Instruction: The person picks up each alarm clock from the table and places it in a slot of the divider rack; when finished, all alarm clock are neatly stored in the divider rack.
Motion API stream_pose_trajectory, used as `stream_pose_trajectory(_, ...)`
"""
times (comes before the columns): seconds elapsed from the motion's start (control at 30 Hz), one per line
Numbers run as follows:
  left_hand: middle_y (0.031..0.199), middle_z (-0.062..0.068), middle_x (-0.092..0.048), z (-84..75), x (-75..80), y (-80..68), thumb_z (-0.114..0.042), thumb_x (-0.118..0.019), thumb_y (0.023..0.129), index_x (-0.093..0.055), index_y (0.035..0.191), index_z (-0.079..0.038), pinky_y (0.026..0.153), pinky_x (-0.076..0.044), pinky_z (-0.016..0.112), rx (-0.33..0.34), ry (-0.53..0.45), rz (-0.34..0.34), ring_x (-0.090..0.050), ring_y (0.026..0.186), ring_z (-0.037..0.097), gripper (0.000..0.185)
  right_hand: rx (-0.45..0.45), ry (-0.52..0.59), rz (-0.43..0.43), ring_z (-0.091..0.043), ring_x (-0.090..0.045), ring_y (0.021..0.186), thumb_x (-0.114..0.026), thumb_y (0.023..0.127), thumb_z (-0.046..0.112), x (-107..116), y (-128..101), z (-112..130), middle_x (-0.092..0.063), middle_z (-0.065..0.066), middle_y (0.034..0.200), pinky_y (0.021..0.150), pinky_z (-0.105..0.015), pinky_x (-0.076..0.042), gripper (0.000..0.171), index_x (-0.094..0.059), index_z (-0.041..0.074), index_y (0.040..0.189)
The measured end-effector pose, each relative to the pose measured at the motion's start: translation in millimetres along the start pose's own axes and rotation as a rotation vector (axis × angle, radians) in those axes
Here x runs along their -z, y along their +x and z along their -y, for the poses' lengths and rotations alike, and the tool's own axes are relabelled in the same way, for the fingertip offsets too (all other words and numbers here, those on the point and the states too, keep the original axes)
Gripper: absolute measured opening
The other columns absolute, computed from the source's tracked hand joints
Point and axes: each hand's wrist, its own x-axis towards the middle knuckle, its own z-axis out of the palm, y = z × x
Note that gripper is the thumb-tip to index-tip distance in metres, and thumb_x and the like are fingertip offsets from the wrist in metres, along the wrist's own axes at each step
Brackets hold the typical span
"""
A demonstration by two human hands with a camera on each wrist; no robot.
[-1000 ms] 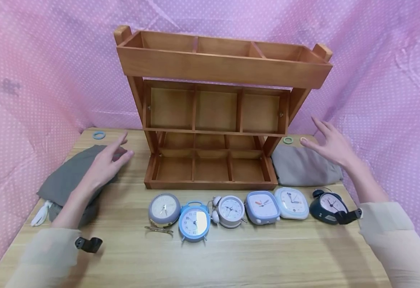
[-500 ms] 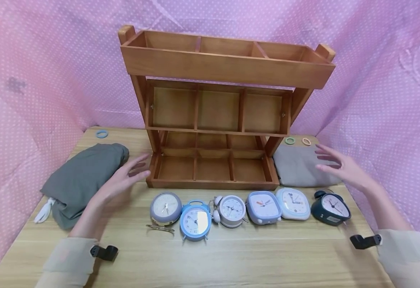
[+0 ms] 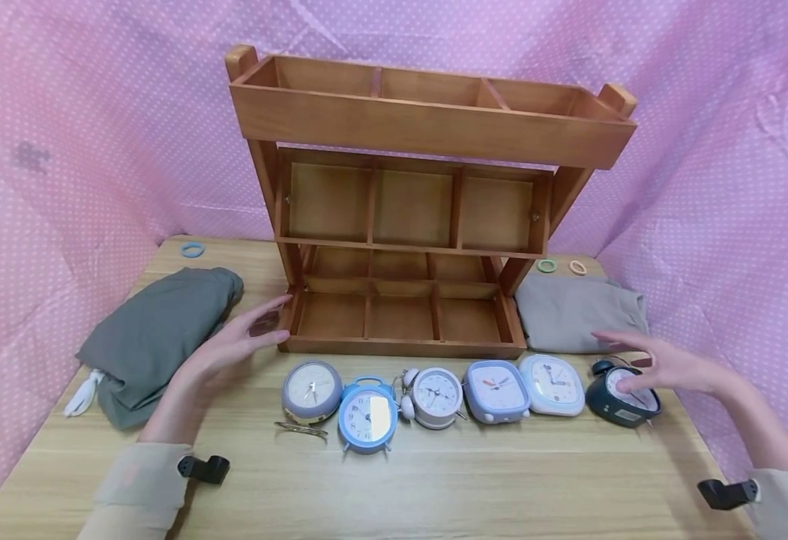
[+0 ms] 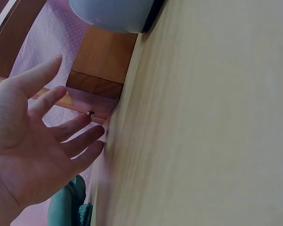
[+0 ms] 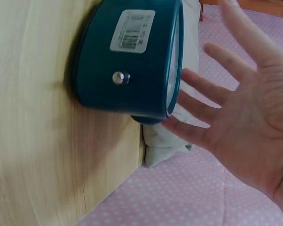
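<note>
Several alarm clocks stand in a row on the wooden table in front of a three-tier wooden rack. My right hand hovers open, fingers spread, just over the face of the dark blue clock at the right end; in the right wrist view the fingers reach across that clock. My left hand is open with straight fingers beside the rack's lower left corner, just behind the grey round clock. In the left wrist view the left hand holds nothing.
A dark grey folded cloth lies at the left, a lighter grey one at the right behind the clocks. Small rings lie near the back edge. Pink dotted fabric walls the table in.
Both hands have come down and towards me: the right from near the rack's side to over the dark blue clock, the left from above the dark cloth to the rack's lower left corner.
</note>
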Motion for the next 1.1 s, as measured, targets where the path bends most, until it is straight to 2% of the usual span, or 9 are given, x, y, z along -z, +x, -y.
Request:
stream_pose_trajectory(0.1, 0.168, 0.021, -0.029, -1.1, 1.9, 0.7, -0.036, -0.064, 0.102, -0.029, 0.164, -0.019, 0.12, -0.028, 0.068, -0.003, 0.024, 0.014, -0.029, 0.153, 0.046, 0.073, 0.055, 0.019, 0.043, 0.018, -0.045, 0.128, -0.086, 0.076, 0.001, -1.3, -4.4, -2.6, -0.043, 0.033, 0.15, 0.095, -0.015, -0.048, 0.087, -0.042, -0.007, 0.151)
stream_pose_trajectory(0.3, 0.17, 0.018, -0.028, 0.2, 4.5, 0.7, -0.038, -0.064, 0.102, -0.032, 0.163, -0.02, 0.12, -0.024, 0.072, 0.004, 0.05, 0.024, -0.024, 0.156, 0.046, 0.071, 0.136, -0.014, 0.041, 0.022, -0.035, 0.134, -0.093, 0.064, 0.007, -4.9, -6.0, -8.6, -0.045, 0.032, 0.15, 0.103, 0.0, -0.026, 0.096, -0.048, -0.004, 0.148)
stream_pose_trajectory(0.4, 0.17, 0.018, -0.028, 1.3, 5.0, 1.3, -0.039, -0.065, 0.101, -0.032, 0.163, -0.022, 0.12, -0.024, 0.073, 0.016, 0.052, 0.034, -0.022, 0.156, 0.047, 0.072, 0.166, -0.042, 0.047, 0.021, -0.034, 0.134, -0.095, 0.058, 0.012, -6.7, -6.6, -11.4, -0.046, 0.03, 0.149, 0.104, 0.001, -0.022, 0.1, -0.05, -0.003, 0.146)
stream_pose_trajectory(0.57, 0.17, 0.017, -0.027, 2.6, 4.8, 2.9, -0.042, -0.064, 0.101, -0.031, 0.163, -0.024, 0.121, -0.023, 0.072, 0.026, 0.043, 0.044, -0.022, 0.157, 0.046, 0.073, 0.195, -0.167, 0.059, 0.013, -0.043, 0.127, -0.097, 0.05, 0.025, -6.5, -7.7, -13.9, -0.055, 0.021, 0.143, 0.098, -0.01, -0.034, 0.105, -0.054, -0.001, 0.142)
stream_pose_trajectory(0.67, 0.171, 0.016, -0.026, 3.9, 4.6, 4.2, -0.043, -0.064, 0.101, -0.031, 0.163, -0.026, 0.121, -0.021, 0.072, 0.031, 0.037, 0.053, -0.02, 0.158, 0.045, 0.073, 0.187, -0.197, 0.067, 0.008, -0.046, 0.122, -0.097, 0.048, 0.027, -5.5, -8.0, -14.2, -0.059, 0.016, 0.138, 0.093, -0.017, -0.038, 0.105, -0.055, 0.001, 0.141)
stream_pose_trajectory(0.97, 0.172, 0.013, -0.023, 6.6, 5.3, 4.1, -0.046, -0.064, 0.1, -0.03, 0.163, -0.032, 0.121, -0.018, 0.074, 0.054, 0.019, 0.065, -0.016, 0.159, 0.044, 0.073, 0.165, -0.162, 0.076, 0.008, -0.044, 0.124, -0.097, 0.054, 0.024, -6.6, -9.2, -15.9, -0.056, 0.016, 0.143, 0.092, -0.018, -0.039, 0.1, -0.054, 0.004, 0.142)
stream_pose_trajectory(1.1, 0.172, 0.013, -0.023, 6.4, 5.5, 4.4, -0.046, -0.064, 0.101, -0.03, 0.163, -0.033, 0.121, -0.018, 0.075, 0.055, 0.023, 0.065, -0.016, 0.159, 0.044, 0.072, 0.1, -0.117, 0.072, 0.006, -0.044, 0.123, -0.094, 0.057, 0.02, -7.3, -11.7, -17.8, -0.056, 0.01, 0.144, 0.091, -0.019, -0.04, 0.097, -0.054, 0.006, 0.143)
